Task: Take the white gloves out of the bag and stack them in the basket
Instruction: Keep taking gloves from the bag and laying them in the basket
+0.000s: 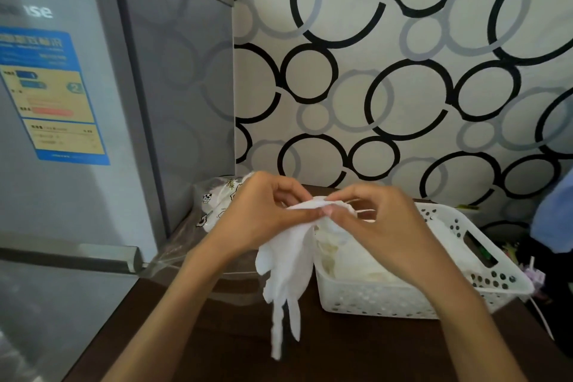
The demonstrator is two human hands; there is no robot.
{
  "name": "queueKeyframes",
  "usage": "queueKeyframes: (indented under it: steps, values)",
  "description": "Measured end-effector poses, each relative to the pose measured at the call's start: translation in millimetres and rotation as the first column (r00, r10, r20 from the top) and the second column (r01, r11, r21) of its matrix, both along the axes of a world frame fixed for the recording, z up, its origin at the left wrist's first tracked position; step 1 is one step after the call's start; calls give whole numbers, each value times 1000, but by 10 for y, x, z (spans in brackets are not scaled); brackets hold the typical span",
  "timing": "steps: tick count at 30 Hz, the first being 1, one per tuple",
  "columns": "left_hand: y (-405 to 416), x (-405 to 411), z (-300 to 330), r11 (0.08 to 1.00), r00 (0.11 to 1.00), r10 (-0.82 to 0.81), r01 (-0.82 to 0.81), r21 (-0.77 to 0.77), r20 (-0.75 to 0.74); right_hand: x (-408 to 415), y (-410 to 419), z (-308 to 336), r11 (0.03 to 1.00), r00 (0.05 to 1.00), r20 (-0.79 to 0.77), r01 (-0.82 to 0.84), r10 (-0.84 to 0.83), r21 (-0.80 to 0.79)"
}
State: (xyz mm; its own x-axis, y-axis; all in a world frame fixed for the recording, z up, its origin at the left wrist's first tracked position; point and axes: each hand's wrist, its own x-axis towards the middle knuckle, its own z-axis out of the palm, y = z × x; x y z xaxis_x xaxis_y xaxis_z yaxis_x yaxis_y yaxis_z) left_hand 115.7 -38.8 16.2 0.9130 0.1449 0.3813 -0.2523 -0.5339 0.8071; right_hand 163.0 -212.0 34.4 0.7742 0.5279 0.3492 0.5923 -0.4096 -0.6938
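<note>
Both hands hold a white glove point(286, 276) up over the dark table, its fingers hanging down. My left hand point(263, 214) pinches the glove's cuff from the left. Facing it, my right hand point(372, 220) pinches the same cuff from the right. The clear plastic bag point(210, 211) with printed marks lies behind my left hand, with more white gloves inside. To the right stands the white perforated basket point(387, 304), holding several white gloves point(356, 260).
A grey fridge point(77, 133) with a blue label stands close on the left. The wall with black circles rises right behind the dark wooden table point(341, 357). Dark clutter and something blue point(552, 220) sit at the far right.
</note>
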Motion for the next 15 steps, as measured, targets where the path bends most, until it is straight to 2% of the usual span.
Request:
queueKeyframes:
  steps: [2,4,8,10,12,15]
  values:
    - [10,-18,19,997,994,-71,71,1,-89,77,-99,48,999,998,-53,-28,29,20]
    - [28,-28,29,993,981,-121,122,-1,-153,143,-190,90,993,991,-132,-15,30,114]
    - [54,-13,28,993,991,-111,109,-36,-74,243,-315,121,920,933,-354,76,71,385]
    - [44,5,31,994,996,-86,85,-73,-5,297,-353,118,860,918,-395,180,27,477]
    - [24,26,34,992,997,-45,52,-111,61,327,-355,94,838,940,-331,248,-86,486]
    - [-47,54,10,992,994,47,-36,-122,94,339,-297,41,872,955,1,271,-297,407]
